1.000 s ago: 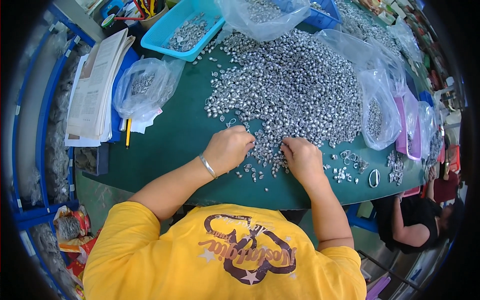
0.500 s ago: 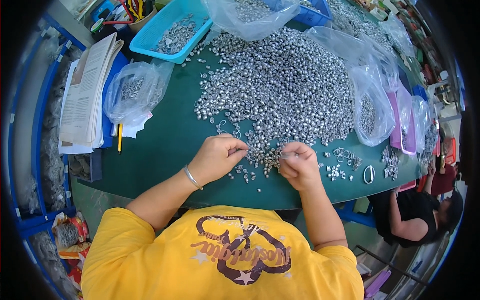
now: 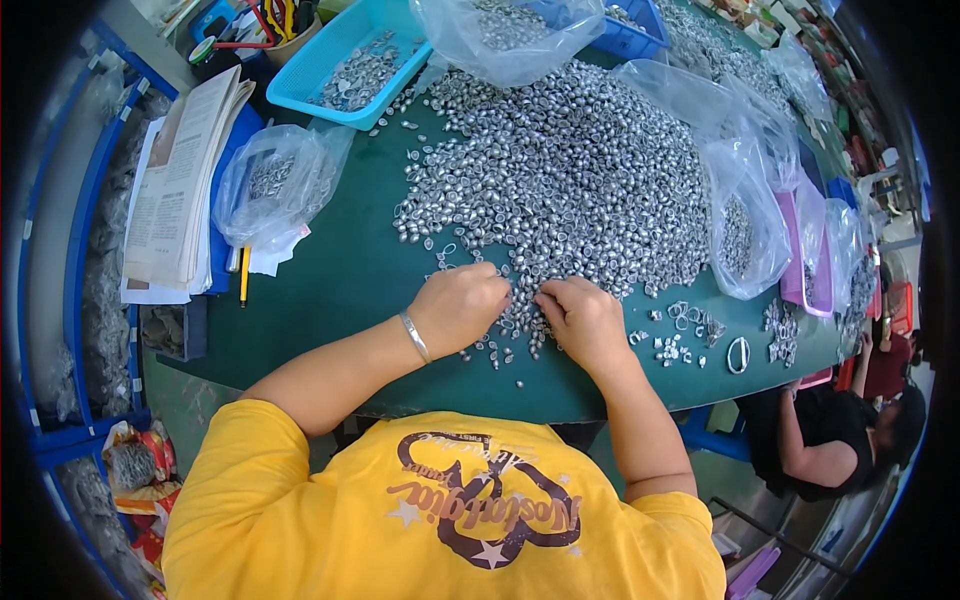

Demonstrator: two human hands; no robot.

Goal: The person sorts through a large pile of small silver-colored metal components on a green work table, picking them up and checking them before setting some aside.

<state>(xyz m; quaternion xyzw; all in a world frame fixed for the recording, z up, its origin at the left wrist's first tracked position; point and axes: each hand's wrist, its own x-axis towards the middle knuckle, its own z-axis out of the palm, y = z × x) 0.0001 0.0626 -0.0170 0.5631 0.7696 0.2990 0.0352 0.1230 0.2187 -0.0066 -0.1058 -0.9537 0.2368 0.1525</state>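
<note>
A broad heap of small silver metal pieces (image 3: 570,170), oval and cup-like, covers the middle of the green table (image 3: 320,330). My left hand (image 3: 460,312), with a silver bangle on its wrist, is closed at the heap's near edge; its fingertips are turned from view, so anything in them is hidden. Across a narrow strip of loose pieces, my right hand (image 3: 588,322) is closed too, thumb and forefinger together among the nearest pieces. Whether a piece sits in that pinch is too small to tell. A few scattered pieces (image 3: 495,352) lie between my wrists.
Left of the heap are a turquoise basket (image 3: 290,95), a clear bag of parts (image 3: 275,185) and stacked papers (image 3: 180,190). At right lie small groups of parts (image 3: 672,350), a bangle-like ring (image 3: 738,355), another bag (image 3: 745,235) and a pink basket (image 3: 815,295). A co-worker (image 3: 830,445) sits beyond.
Both hands have come closer together over the near edge of the heap. My left hand moved right and turned palm-down; my right fingers dropped in among the pieces.
</note>
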